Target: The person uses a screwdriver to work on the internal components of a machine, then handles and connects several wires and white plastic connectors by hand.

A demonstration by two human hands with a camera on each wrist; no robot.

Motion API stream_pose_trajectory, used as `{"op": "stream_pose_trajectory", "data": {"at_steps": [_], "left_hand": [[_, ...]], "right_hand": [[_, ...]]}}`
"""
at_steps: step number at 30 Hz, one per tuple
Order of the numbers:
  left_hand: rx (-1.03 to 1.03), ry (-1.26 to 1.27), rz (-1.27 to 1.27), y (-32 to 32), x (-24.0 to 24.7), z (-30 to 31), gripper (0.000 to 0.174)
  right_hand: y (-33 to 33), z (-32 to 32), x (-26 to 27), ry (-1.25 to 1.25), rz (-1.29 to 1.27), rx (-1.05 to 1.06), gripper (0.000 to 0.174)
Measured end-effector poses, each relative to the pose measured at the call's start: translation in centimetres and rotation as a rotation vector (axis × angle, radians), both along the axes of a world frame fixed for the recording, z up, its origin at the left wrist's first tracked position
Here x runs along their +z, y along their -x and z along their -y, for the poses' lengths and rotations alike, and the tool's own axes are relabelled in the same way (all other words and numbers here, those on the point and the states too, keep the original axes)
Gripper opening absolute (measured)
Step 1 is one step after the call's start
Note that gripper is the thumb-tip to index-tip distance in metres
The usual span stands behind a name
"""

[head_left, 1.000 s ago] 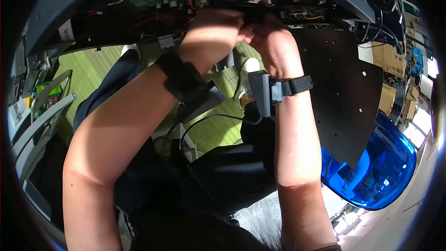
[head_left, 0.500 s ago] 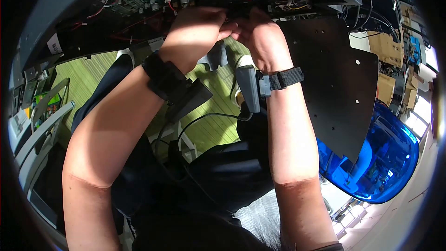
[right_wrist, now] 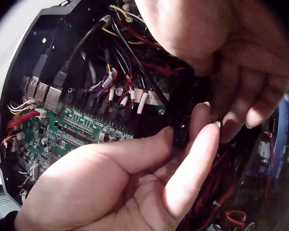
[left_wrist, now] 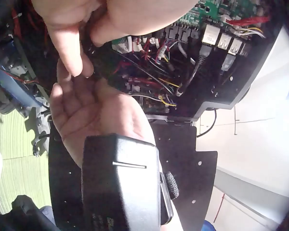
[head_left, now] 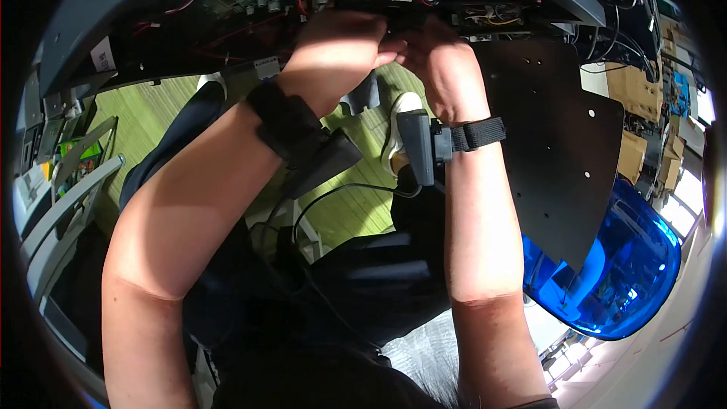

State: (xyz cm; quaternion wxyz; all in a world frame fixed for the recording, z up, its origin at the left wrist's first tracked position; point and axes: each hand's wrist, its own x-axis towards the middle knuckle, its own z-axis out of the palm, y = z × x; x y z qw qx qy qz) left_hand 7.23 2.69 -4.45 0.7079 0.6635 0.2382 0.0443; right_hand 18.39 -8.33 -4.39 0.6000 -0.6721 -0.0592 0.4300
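Observation:
Both hands meet inside a dark open housing (head_left: 182,64). The left hand (head_left: 341,49) reaches in from the left; in the right wrist view this left hand (right_wrist: 130,180) has its thumb and a forefinger stretched apart beside dark parts. Its fingertips lie close to those of the right hand (head_left: 450,76). Palm side showing and fingers loosely bent, the right hand (left_wrist: 103,113) stands below the left hand (left_wrist: 111,19) in the left wrist view. Shadow hides whatever lies between the fingertips. A green circuit board (right_wrist: 77,130) and bundled wires (right_wrist: 108,79) are beside them.
A black panel with holes (head_left: 553,136) hangs at the right, partly over a transparent blue shell (head_left: 636,273). Black cables (head_left: 617,30) loop at the upper right. Below the housing are green floor (head_left: 348,216) and a shoe (head_left: 401,121).
The head view shifts and then swings most of the way back. Both hands stay close together in the housing, with only slight finger movement.

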Motion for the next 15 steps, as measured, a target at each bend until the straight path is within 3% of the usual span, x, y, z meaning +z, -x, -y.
{"op": "stream_pose_trajectory", "data": {"at_steps": [1,3,7,9,11,13,15], "left_hand": [[0.004,-0.001,-0.002,0.1,-0.5,-0.1,0.020],[-0.078,-0.078,0.013,0.0,-0.3,-0.3,0.020],[-0.011,-0.036,0.048,0.0,-0.6,0.0,0.018],[-0.221,-0.385,0.005,0.2,0.7,-0.5,0.019],[-0.219,-0.397,-0.018,0.1,1.3,-0.4,0.018],[0.087,0.371,0.011,-0.1,0.7,0.1,0.016],[0.174,0.459,-0.016,-0.5,1.0,0.4,0.015]], "right_hand": [[-0.1,0.1,0.1,0.018,0.022,0.060,0.031],[0.0,-0.1,0.4,0.048,-0.009,0.015,0.032],[0.1,-0.1,0.3,0.022,-0.015,0.020,0.033],[0.3,-0.4,0.3,0.015,-0.049,-0.101,0.017],[0.3,-0.5,0.2,0.033,-0.058,-0.119,0.015],[0.2,-0.2,-0.1,0.009,-0.053,-0.099,0.015],[0.0,-0.1,-0.4,-0.001,-0.048,-0.075,0.014]]}}
